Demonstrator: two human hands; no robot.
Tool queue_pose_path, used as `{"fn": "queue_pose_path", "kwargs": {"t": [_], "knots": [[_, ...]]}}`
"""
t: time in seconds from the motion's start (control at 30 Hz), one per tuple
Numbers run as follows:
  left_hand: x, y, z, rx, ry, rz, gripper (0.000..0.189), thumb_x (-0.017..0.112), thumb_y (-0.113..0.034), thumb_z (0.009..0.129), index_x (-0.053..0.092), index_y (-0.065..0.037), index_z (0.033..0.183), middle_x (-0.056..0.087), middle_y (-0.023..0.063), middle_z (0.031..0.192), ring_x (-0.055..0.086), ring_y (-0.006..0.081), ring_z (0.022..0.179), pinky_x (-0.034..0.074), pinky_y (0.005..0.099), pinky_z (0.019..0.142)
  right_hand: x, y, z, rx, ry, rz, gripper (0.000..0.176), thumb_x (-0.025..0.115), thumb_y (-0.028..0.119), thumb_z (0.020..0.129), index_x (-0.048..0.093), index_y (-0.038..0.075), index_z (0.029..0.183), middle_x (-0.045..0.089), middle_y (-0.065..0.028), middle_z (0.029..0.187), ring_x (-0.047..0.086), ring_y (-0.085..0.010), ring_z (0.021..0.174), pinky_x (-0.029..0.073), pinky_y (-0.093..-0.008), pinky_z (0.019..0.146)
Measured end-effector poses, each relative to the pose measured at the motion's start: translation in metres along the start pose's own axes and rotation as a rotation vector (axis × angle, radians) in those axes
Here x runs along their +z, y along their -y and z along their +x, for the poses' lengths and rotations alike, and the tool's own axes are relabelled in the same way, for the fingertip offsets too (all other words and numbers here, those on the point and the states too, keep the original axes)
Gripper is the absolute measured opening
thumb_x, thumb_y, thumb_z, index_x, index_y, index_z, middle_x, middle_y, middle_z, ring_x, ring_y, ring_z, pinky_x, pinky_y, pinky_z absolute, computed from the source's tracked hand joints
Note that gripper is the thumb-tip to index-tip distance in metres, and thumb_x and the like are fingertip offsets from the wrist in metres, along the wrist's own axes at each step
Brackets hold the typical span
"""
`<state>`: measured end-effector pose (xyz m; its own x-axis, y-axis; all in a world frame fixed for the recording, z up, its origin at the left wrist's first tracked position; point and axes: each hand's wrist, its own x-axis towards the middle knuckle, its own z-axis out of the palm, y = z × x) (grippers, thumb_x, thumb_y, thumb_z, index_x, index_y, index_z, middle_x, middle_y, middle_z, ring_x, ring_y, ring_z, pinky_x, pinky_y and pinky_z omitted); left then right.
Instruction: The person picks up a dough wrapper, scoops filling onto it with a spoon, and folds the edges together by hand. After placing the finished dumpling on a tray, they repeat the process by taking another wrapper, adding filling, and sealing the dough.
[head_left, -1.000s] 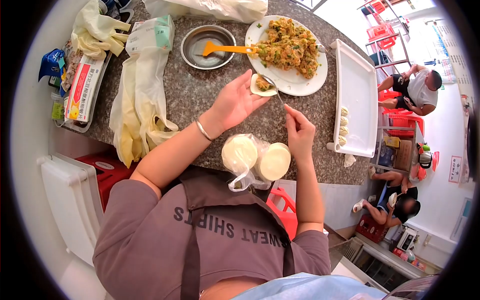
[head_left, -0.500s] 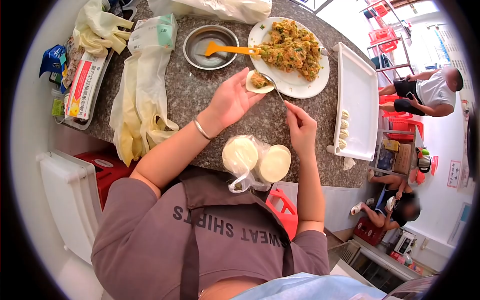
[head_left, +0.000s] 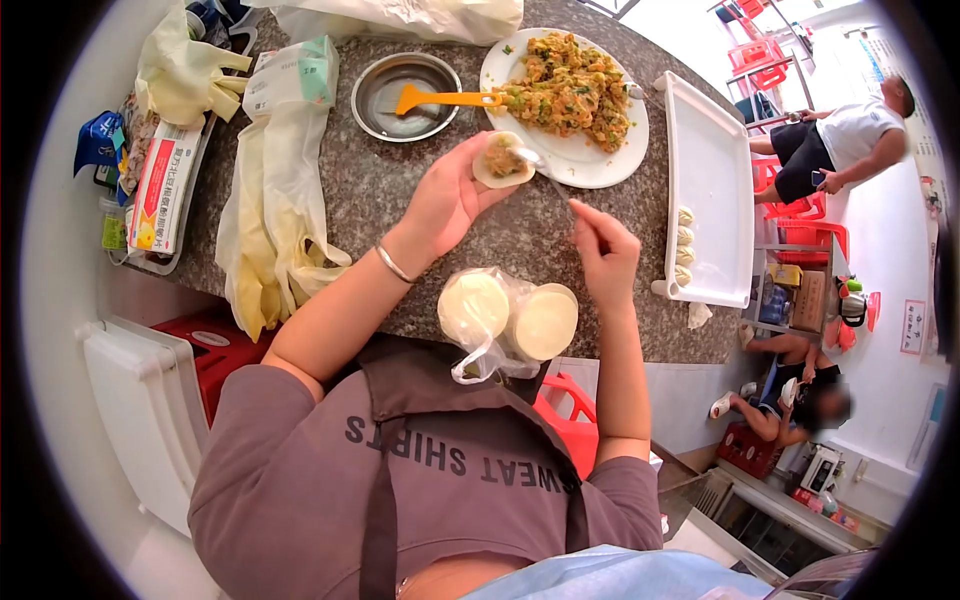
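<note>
My left hand (head_left: pixel 445 203), palm up with a bracelet on the wrist, holds a round dumpling wrapper (head_left: pixel 486 178) at its fingertips. A lump of minced filling (head_left: pixel 501 155) lies on the wrapper. Pinched in my right hand (head_left: pixel 606 252) is a metal spoon (head_left: pixel 532 159), its bowl against the filling. Just beyond is a white plate (head_left: pixel 601 177) heaped with minced filling mixed with green bits (head_left: pixel 570 92). Near my apron, two stacks of round wrappers (head_left: pixel 473 305) sit in a clear plastic bag (head_left: pixel 482 362).
A metal bowl (head_left: pixel 372 113) with an orange-handled tool (head_left: pixel 450 99) across it stands left of the plate. On the right, a white tray (head_left: pixel 710 190) carries several folded dumplings (head_left: pixel 684 254). Plastic gloves (head_left: pixel 270 210) lie at left. Two people are at the far right.
The wrapper has tilted up in my left hand, and the spoon's bowl now presses on the filling. The standing person at right has turned. My whole view has shifted slightly.
</note>
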<state>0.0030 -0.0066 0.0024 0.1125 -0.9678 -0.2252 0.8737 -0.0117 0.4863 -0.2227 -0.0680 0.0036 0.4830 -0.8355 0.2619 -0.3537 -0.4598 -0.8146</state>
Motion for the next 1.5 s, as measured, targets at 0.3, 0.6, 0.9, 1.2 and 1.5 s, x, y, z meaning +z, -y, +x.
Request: {"fn": "queue_pose_path", "kwargs": {"t": [0.3,0.6,0.9,1.2,1.5], "knots": [[0.011,0.002,-0.010,0.156,0.157,0.300,0.048,0.064,-0.004,0.092,0.048,0.001,0.136,0.062,0.0095,0.124,0.062,0.0156,0.110,0.053,0.0280,0.092,-0.013,-0.014,0.033,-0.332,-0.252,-0.634,0.019,0.066,0.005,0.089,0.072,0.004,0.107,0.062,-0.0060,0.085,0.058,-0.0126,0.074,0.045,-0.0241,0.067],[0.008,0.006,-0.010,0.280,0.138,0.406,0.050,0.069,-0.010,0.091,0.050,-0.003,0.137,0.064,0.0071,0.119,0.065,0.0130,0.099,0.055,0.0256,0.082,0.033,0.030,0.052,-0.055,0.014,0.456,0.017,0.072,0.000,0.082,0.072,0.000,0.099,0.070,-0.0076,0.096,0.062,-0.0151,0.090,0.048,-0.0283,0.083],[0.005,0.011,-0.009,0.639,0.079,0.770,0.034,0.067,0.000,0.090,0.062,0.000,0.123,0.064,0.0108,0.118,0.063,0.0153,0.105,0.054,0.0261,0.086,0.036,0.031,0.057,-0.059,0.016,0.418,0.013,0.070,0.003,0.085,0.072,-0.001,0.097,0.070,-0.0065,0.093,0.061,-0.0147,0.087,0.047,-0.0278,0.081],[0.005,0.014,-0.007,0.711,0.135,0.784,0.024,0.065,0.003,0.090,0.068,0.001,0.113,0.063,0.0152,0.122,0.063,0.0171,0.105,0.054,0.0260,0.086,0.034,0.030,0.058,0.201,0.103,0.691,0.010,0.070,0.004,0.087,0.072,0.000,0.096,0.069,-0.0031,0.089,0.059,-0.0085,0.084,0.047,-0.0250,0.077],[0.005,0.017,-0.006,0.637,-0.003,0.812,0.018,0.066,-0.001,0.091,0.070,0.003,0.108,0.063,0.0146,0.119,0.063,0.0162,0.103,0.053,0.0270,0.086,0.039,0.032,0.050,-0.147,-0.062,0.245,0.010,0.072,0.003,0.084,0.071,0.000,0.093,0.069,-0.0079,0.086,0.063,-0.0167,0.080,0.050,-0.0283,0.074]]}}
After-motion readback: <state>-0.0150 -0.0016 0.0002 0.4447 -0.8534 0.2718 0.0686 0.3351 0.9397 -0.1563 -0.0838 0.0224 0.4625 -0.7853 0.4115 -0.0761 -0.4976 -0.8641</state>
